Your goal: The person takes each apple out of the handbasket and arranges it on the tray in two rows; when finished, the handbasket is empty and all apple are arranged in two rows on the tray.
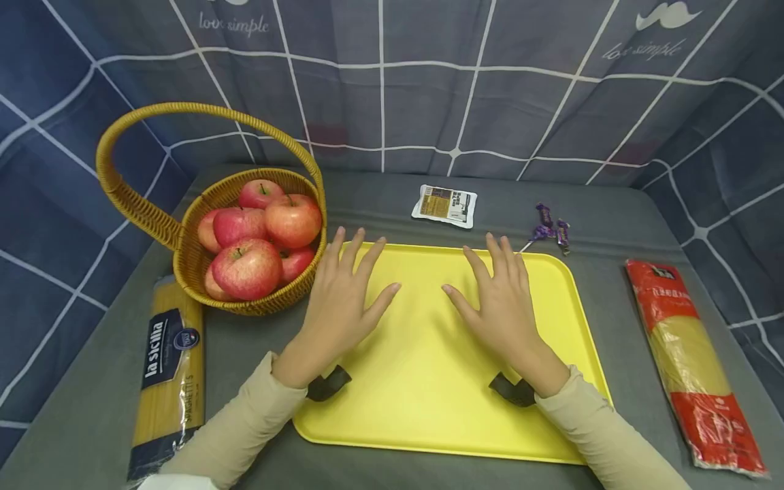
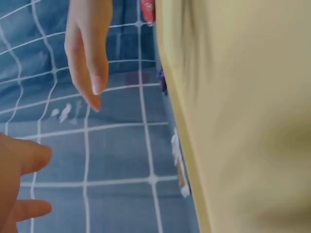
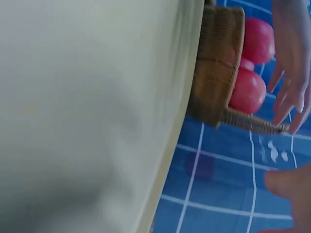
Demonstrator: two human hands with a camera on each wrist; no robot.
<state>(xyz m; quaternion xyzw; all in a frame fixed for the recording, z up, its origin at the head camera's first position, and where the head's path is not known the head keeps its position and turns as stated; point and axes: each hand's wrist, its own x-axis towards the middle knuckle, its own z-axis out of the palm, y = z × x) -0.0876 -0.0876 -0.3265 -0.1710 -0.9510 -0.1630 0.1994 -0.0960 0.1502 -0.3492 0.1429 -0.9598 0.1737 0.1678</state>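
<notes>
Both hands hover over a yellow tray (image 1: pixel 429 408), fingers spread and nothing held. The left hand (image 1: pixel 343 299) is above the tray's left part, its fingertips near a wicker basket (image 1: pixel 263 303) of red apples (image 1: pixel 248 269). Over the right part of the tray is the right hand (image 1: pixel 499 306), its thumb pointing toward the left one. In the left wrist view, the left hand (image 2: pixel 19 170) shows only in part at the lower left. The right wrist view catches part of the right hand (image 3: pixel 291 189) at the lower right edge.
A spaghetti pack (image 1: pixel 168 381) lies left, below the basket. Behind the tray are a small white-and-brown packet (image 1: pixel 445 205), purple-wrapped candies (image 1: pixel 562 235) and a purple lollipop (image 1: pixel 542 233). A red-and-yellow noodle pack (image 1: pixel 695 367) lies right. Checked cloth (image 1: pixel 422 102) rises behind.
</notes>
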